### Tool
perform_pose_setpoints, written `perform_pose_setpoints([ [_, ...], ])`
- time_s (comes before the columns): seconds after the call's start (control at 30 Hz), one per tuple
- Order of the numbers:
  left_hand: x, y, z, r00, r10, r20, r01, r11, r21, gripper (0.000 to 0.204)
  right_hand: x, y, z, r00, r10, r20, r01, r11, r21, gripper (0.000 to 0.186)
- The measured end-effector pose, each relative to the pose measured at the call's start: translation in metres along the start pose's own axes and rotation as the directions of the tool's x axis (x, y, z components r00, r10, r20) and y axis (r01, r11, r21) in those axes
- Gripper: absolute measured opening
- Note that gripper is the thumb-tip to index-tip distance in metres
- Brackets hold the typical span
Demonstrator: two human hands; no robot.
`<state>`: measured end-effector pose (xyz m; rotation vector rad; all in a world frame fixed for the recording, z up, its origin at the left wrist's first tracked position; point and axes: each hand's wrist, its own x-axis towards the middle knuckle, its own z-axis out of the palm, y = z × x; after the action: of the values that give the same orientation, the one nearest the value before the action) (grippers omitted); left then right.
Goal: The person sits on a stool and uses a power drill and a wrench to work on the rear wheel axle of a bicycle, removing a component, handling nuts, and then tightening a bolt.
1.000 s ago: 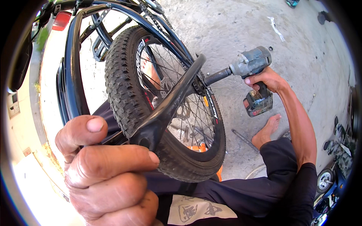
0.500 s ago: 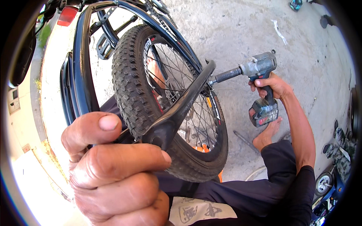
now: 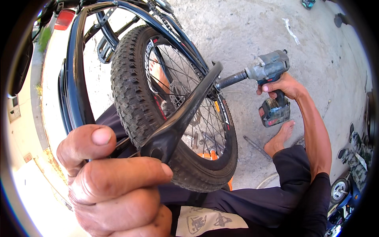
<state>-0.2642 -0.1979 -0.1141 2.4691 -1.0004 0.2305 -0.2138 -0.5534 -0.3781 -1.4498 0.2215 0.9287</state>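
Note:
My left hand point(image 3: 114, 181) is close in the foreground, fingers curled around the near end of a black curved bar point(image 3: 173, 126). The bar has a round hole near that end and runs across the wheel to the axle. My right hand point(image 3: 282, 87) grips a cordless impact wrench point(image 3: 268, 67) by its handle. The wrench's long socket point(image 3: 232, 79) points left and meets the hub end, where the nut is hidden. The bicycle wheel point(image 3: 130, 87) has a knobby tyre, black spokes and a disc rotor. It sits beside the glossy dark frame point(image 3: 77, 75).
A pedal point(image 3: 104, 51) and red reflector point(image 3: 64, 19) are at the upper left. A metal rod point(image 3: 256, 147) lies on the concrete by my bare foot point(image 3: 279, 140). Something orange point(image 3: 213, 155) shows behind the wheel. A small vehicle wheel point(image 3: 339, 190) stands at the lower right.
The wheel, bar and my left hand have shifted slightly left in view. The wrench has moved a little left and up, its socket staying at the hub.

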Motion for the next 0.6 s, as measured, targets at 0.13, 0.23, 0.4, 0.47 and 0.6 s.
perform_pose_setpoints([
  [0.13,0.005,0.002,0.001,0.999,0.007,0.047,-0.007,1.000,-0.002,0.019,-0.006,0.005,0.004,0.985,-0.159,-0.064,0.154,0.985,-0.073,0.033],
  [0.23,0.009,-0.009,-0.001,0.980,0.134,0.150,-0.132,0.991,-0.024,0.024,-0.002,0.007,-0.001,0.980,-0.190,-0.056,0.189,0.982,-0.014,0.032],
  [0.4,-0.006,-0.031,0.023,0.933,0.336,-0.132,-0.351,0.930,-0.112,0.039,0.001,-0.002,-0.013,0.966,0.241,0.093,-0.254,0.952,0.172,0.032],
  [0.47,0.004,-0.030,0.009,0.932,0.314,-0.180,-0.334,0.937,-0.098,0.039,-0.001,-0.011,-0.003,0.971,0.218,0.096,-0.231,0.958,0.168,0.030],
  [0.6,0.013,-0.007,-0.002,0.945,0.281,0.169,-0.269,0.959,-0.088,0.023,-0.003,-0.002,0.000,0.998,-0.057,-0.038,0.053,0.993,-0.105,0.030],
])
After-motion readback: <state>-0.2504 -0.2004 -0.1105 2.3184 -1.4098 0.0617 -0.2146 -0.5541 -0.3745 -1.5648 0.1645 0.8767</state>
